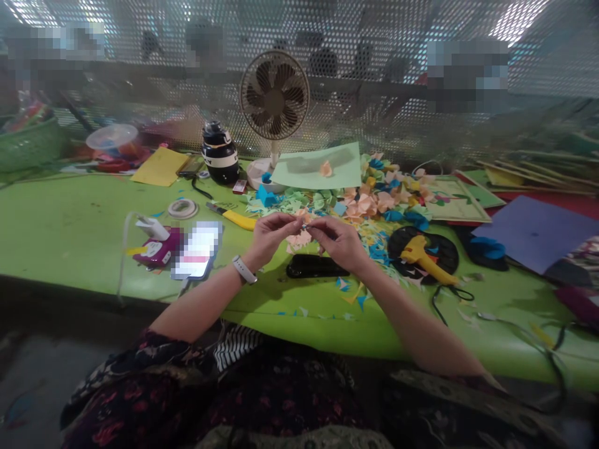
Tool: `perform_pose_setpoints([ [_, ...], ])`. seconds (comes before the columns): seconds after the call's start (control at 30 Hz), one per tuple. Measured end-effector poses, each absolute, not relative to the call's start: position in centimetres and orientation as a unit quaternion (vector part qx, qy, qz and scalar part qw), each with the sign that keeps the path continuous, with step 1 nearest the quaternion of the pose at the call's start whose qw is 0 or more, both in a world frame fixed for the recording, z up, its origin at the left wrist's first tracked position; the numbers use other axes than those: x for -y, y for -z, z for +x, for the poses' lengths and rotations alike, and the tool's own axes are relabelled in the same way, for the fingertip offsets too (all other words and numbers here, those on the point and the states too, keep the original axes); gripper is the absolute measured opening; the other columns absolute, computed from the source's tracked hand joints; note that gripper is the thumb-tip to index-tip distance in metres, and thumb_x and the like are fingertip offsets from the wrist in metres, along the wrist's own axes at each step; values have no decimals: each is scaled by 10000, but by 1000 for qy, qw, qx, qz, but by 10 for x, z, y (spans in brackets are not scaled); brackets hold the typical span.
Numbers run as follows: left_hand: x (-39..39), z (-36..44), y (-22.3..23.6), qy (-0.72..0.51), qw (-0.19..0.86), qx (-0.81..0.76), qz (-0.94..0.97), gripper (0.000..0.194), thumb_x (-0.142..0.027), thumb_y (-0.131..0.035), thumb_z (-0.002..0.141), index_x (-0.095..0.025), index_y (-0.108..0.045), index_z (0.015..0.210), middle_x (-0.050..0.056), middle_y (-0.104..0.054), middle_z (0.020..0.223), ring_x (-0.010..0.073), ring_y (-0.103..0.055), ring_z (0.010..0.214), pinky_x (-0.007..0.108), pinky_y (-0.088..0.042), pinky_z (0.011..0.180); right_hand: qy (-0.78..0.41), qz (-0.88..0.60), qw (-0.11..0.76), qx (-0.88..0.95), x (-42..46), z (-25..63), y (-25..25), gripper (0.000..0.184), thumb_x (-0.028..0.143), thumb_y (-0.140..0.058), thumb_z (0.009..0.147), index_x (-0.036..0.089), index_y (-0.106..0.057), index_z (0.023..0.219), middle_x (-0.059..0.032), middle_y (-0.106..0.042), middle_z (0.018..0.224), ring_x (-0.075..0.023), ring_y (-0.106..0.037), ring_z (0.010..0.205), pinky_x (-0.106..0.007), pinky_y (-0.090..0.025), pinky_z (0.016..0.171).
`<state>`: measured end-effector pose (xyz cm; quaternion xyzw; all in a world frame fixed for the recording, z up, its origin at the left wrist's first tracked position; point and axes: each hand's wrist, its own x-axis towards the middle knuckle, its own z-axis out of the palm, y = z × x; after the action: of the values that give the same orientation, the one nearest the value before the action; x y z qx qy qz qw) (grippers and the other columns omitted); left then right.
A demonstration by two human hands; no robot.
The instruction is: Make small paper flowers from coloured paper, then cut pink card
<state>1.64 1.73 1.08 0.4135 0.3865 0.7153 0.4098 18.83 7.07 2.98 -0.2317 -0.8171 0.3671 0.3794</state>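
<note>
My left hand (275, 238), with a white band on its wrist, is closed, thumb against fingers. Fingertip to fingertip with it, my right hand (340, 242) is pinched shut too. What they hold is too small to make out. Peach paper (299, 239) shows just behind and below the fingertips; whether it is held or lies on the table I cannot tell. Under the hands lies a black stapler-like object (316, 266). Beyond them spreads a heap of folded paper pieces (362, 202) in peach, green, blue and yellow. A yellow-handled cutter (239, 219) lies beside my left hand.
On the green table (70, 218) stand a fan (274, 100) and a black bottle (219, 156). A phone (196, 251), tape roll (183, 208) and purple power adapter (160, 248) lie left. Right are a yellow glue gun (427, 257) with its cord and purple paper (538, 231).
</note>
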Motion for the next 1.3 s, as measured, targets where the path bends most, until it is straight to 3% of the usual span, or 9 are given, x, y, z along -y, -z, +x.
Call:
perform_pose_setpoints([
  [0.27, -19, 15, -7, -703, 441, -380, 408, 377, -473, -941, 553, -182, -767, 717, 15, -741, 714, 93, -647, 579, 239, -564, 606, -392, -197, 362, 822, -75, 188, -28, 350, 544, -620, 921, 204, -678, 859, -6, -627, 731, -126, -572, 619, -286, -488, 583],
  [0.5, -18, 15, -8, -721, 398, -376, 425, 347, -446, -940, 574, -173, -731, 621, 4, -717, 627, 76, -618, 527, 204, -525, 545, -352, -204, 380, 831, -73, 188, -26, 261, 455, -666, 914, 213, -709, 1003, -68, -729, 980, -193, -681, 874, -328, -565, 719],
  [0.83, -18, 15, -6, -697, 407, -377, 455, 335, -471, -909, 630, -191, -791, 771, 23, -744, 693, 104, -661, 590, 249, -574, 611, -317, -213, 376, 845, -75, 190, -29, 256, 422, -603, 957, 215, -748, 992, -68, -741, 946, -181, -681, 808, -322, -580, 667],
  [1.03, -18, 15, -4, -708, 380, -388, 451, 327, -463, -909, 630, -177, -758, 682, 12, -710, 627, 97, -630, 551, 230, -535, 552, -276, -199, 396, 853, -74, 188, -26, 219, 393, -646, 939, 204, -730, 1010, -70, -749, 955, -182, -685, 828, -330, -579, 735],
  [1.3, -18, 14, -5, -703, 383, -382, 462, 329, -455, -911, 637, -179, -765, 738, 29, -742, 717, 126, -681, 632, 289, -598, 665, -286, -227, 385, 848, -74, 189, -26, 309, 462, -570, 975, 219, -751, 1035, -83, -747, 956, -204, -700, 816, -354, -592, 712],
])
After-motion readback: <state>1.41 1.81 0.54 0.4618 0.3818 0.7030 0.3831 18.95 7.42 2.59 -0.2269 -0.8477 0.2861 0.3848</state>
